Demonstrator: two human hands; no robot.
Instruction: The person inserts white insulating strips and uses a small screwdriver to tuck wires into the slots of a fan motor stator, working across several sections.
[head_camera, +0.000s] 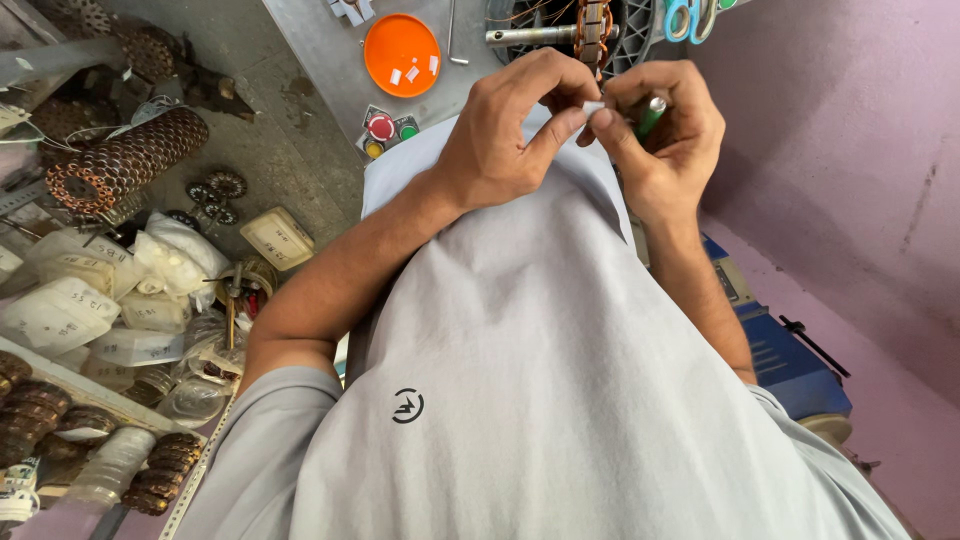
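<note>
Two hands: both of mine are up at the near edge of the grey workbench, meeting over a small white slip.
Left hand: fingers curled in, thumb and forefinger pinching the near end of the white slip.
Right hand: clenched around a green-barrelled tool, its fingertips also pressing the far end of the slip.
White slip: held in the air between my two thumbs, just in front of my grey shirt; whether it is paper or tape I cannot tell.
Wound stator: lies at the far edge of the bench on its steel shaft, copper coils showing; my hands are near it but apart from it.
Progress, as I judge it: the slip is in my grip and seemingly being shaped or folded; nothing shows it fitted to the stator yet, so the placing is left.
Orange lid: sits mid-bench holding a few more white scraps, so some pieces look ready in stock.
Switch box: red, green and yellow buttons, at the bench's near corner.
Scissors: blue-handled, at the far right edge, untouched.
Floor at left: rotor stacks and bagged parts, well apart from my hands.
</note>
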